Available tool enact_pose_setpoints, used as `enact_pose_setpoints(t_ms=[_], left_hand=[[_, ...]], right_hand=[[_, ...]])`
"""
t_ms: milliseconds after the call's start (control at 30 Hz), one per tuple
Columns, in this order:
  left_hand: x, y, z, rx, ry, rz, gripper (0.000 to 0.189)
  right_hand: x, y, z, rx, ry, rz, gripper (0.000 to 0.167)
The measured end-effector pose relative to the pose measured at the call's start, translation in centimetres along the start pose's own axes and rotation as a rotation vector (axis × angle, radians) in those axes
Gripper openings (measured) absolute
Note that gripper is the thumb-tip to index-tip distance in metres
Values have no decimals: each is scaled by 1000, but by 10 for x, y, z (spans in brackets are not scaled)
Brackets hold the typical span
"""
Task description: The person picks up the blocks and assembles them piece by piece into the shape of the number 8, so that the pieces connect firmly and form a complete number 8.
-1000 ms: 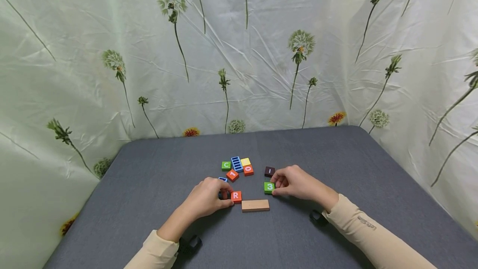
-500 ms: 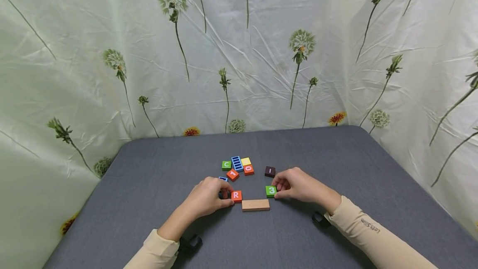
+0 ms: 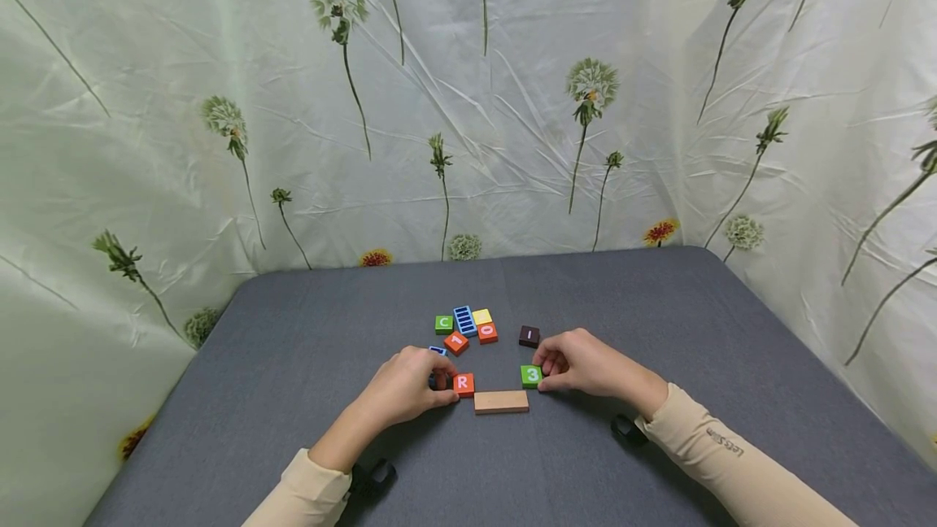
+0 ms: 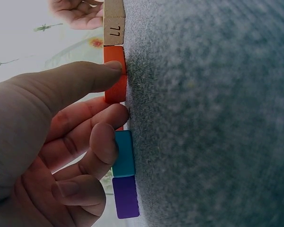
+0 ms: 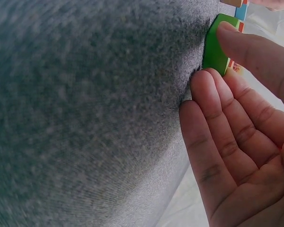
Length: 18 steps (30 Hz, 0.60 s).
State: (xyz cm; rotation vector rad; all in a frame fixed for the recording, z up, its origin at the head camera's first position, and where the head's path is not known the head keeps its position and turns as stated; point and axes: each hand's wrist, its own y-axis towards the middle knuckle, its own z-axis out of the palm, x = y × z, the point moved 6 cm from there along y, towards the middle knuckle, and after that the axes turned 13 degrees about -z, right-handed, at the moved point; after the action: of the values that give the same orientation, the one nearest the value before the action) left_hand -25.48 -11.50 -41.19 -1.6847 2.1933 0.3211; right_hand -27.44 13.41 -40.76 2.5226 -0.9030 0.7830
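Two blocks are held on the grey table [image 3: 329,307]. At the lower centre of the frame, the R block [image 3: 464,385] is pinched between the thumb and fingers of the left hand [image 3: 406,385], close by the left end of the plank [image 3: 501,403]; whether they touch cannot be told. Farther right, the 3 block [image 3: 531,377] is gripped by the thumb and fingertips of the right hand [image 3: 586,360], just behind the plank's right end.

Blocks seem to be being lined up about the plank. For that, the R block is best held steady while the 3 block is slid flat rather than lifted. Pressure should be light and low, so that nothing is tipped and the plank is not knocked askew. In the left wrist view, the teal block [image 4: 125,156] lies close to curled fingers and could be nudged on release.

No container can be seen; the blocks are laid loose. The C block [image 3: 443,324], blue block [image 3: 464,321], yellow block [image 3: 481,316], 0 block [image 3: 487,333] and 1 block [image 3: 457,342] are clustered above the R block, the dark block [image 3: 529,336] above the 3 block.
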Motion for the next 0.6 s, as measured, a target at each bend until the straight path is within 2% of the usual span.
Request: enact_pose_setpoints(t_ms=[600], left_hand=[[0,0,0,5,-1,-6,17]], right_hand=[[0,-1,1,18,5,-34,19]])
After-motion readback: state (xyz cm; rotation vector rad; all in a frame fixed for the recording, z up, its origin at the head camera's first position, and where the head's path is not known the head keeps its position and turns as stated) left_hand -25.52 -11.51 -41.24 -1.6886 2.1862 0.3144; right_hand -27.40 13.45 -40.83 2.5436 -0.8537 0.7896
